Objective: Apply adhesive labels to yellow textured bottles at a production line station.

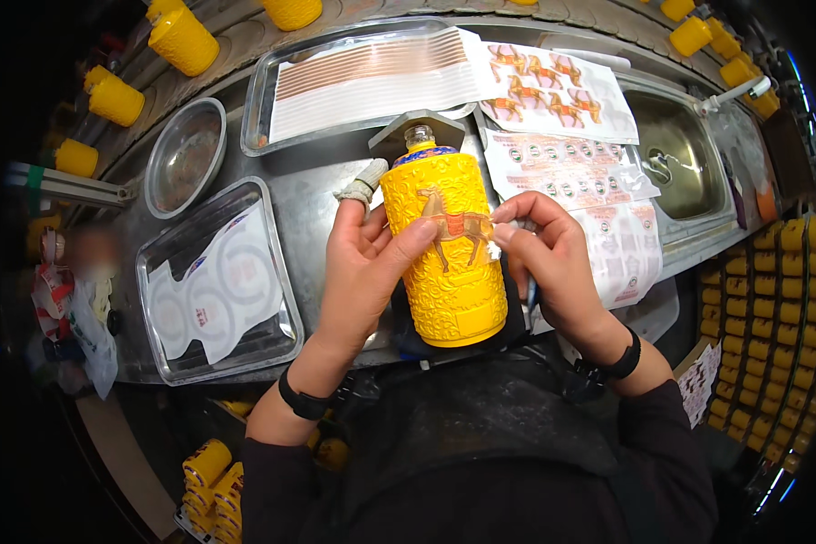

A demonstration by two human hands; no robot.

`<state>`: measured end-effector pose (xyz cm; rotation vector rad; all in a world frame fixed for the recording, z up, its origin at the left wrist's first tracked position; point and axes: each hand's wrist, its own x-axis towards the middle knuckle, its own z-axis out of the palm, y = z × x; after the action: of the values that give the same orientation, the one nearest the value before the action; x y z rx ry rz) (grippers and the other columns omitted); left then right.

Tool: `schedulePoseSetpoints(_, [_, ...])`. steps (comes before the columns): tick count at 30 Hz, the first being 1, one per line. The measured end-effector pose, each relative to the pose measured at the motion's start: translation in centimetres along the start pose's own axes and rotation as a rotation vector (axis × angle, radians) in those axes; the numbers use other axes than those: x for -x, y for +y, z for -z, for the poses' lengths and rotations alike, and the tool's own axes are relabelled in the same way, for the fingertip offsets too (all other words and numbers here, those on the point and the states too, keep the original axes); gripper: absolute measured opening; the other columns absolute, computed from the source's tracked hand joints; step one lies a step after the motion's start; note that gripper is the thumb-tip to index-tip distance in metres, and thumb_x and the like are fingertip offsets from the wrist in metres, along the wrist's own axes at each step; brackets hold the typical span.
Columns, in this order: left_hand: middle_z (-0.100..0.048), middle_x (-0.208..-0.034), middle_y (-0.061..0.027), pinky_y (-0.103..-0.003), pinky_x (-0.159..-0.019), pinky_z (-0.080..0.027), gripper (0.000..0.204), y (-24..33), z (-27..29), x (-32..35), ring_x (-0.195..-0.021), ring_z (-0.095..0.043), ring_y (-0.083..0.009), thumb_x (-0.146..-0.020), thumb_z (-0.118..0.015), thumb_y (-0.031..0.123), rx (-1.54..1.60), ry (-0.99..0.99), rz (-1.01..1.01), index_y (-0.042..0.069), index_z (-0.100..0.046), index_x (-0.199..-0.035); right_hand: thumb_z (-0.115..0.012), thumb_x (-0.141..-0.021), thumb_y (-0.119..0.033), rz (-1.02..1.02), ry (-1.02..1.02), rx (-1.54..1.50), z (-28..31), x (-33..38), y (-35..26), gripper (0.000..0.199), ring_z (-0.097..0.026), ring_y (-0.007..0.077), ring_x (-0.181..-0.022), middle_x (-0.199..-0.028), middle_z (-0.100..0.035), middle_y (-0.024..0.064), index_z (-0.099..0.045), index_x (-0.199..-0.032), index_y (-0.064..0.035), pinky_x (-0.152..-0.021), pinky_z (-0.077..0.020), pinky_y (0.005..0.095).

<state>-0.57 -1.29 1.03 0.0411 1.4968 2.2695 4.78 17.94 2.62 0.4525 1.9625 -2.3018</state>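
Note:
A yellow embossed bottle (453,308) with a clear glass neck and a blue patterned shoulder leans upright in front of me. On its front lies a brown horse decal (435,204) with a red saddle band. My left hand (363,249) is closed around the bottle's left side, its thumb pressing on the decal. One of its fingers wears a greyish-white wrap (364,181). My right hand (548,258) pinches the decal's right edge between thumb and finger. A thin blue tool (532,292) shows below those fingers; its upper part is hidden.
A sheet of horse decals (553,91) and more printed sheets (607,236) lie to the right, beside a metal sink (684,159). Behind is a tray (261,104) with striped sheets. A tray (292,337) and a round bowl (216,150) stand left. Yellow bottles (183,41) line the far edge.

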Motion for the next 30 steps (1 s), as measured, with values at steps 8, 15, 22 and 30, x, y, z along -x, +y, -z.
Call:
schedulePoseSetpoints(8, [-0.051, -0.133, -0.0213, -0.036, -0.105, -0.043, 0.069, -0.1, 0.5, 0.0, -0.123, -0.053, -0.0242, -0.087, -0.070, 0.005, 0.102, 0.005, 0.076, 0.000, -0.030, -0.143, -0.071, -0.089, -0.016, -0.030, -0.092, -0.055, 0.0, -1.8, 0.6, 0.032, -0.061, 0.0054, -0.067, -0.090, -0.060, 0.0048, -0.049, -0.107, -0.0027, -0.057, -0.0476, 0.0180])
schedulePoseSetpoints(15, [-0.049, -0.135, -0.0217, -0.037, -0.106, -0.042, 0.071, -0.3, 0.6, 0.0, -0.125, -0.052, -0.0255, -0.086, -0.071, 0.005, 0.072, -0.009, 0.059, 0.000, -0.029, -0.143, -0.072, -0.088, -0.012, -0.029, -0.115, -0.026, 0.4, -1.8, 0.7, 0.036, -0.064, 0.0069, -0.072, -0.095, -0.060, 0.0069, -0.045, -0.111, -0.0028, -0.058, -0.0499, 0.0184])
schedulePoseSetpoints(22, [-0.047, -0.136, -0.0220, -0.038, -0.107, -0.042, 0.071, -0.4, 0.6, -0.1, -0.126, -0.051, -0.0262, -0.087, -0.070, 0.005, 0.066, -0.002, 0.064, -0.001, -0.028, -0.144, -0.071, -0.088, -0.013, -0.030, -0.113, -0.054, 0.2, -1.8, 0.6, 0.037, -0.065, 0.0083, -0.073, -0.096, -0.059, 0.0062, -0.044, -0.111, -0.0023, -0.060, -0.0511, 0.0196])
schedulePoseSetpoints(30, [-0.046, -0.136, -0.0224, -0.039, -0.107, -0.042, 0.076, -0.6, 0.6, 0.2, -0.127, -0.049, -0.0264, -0.086, -0.071, 0.006, 0.052, -0.004, 0.028, 0.000, -0.024, -0.146, -0.071, -0.088, -0.012, -0.058, -0.141, -0.019, 0.3, -1.8, 0.7, 0.038, -0.063, 0.0059, -0.071, -0.101, -0.056, 0.0078, -0.043, -0.111, -0.0030, -0.057, -0.0485, 0.0186])
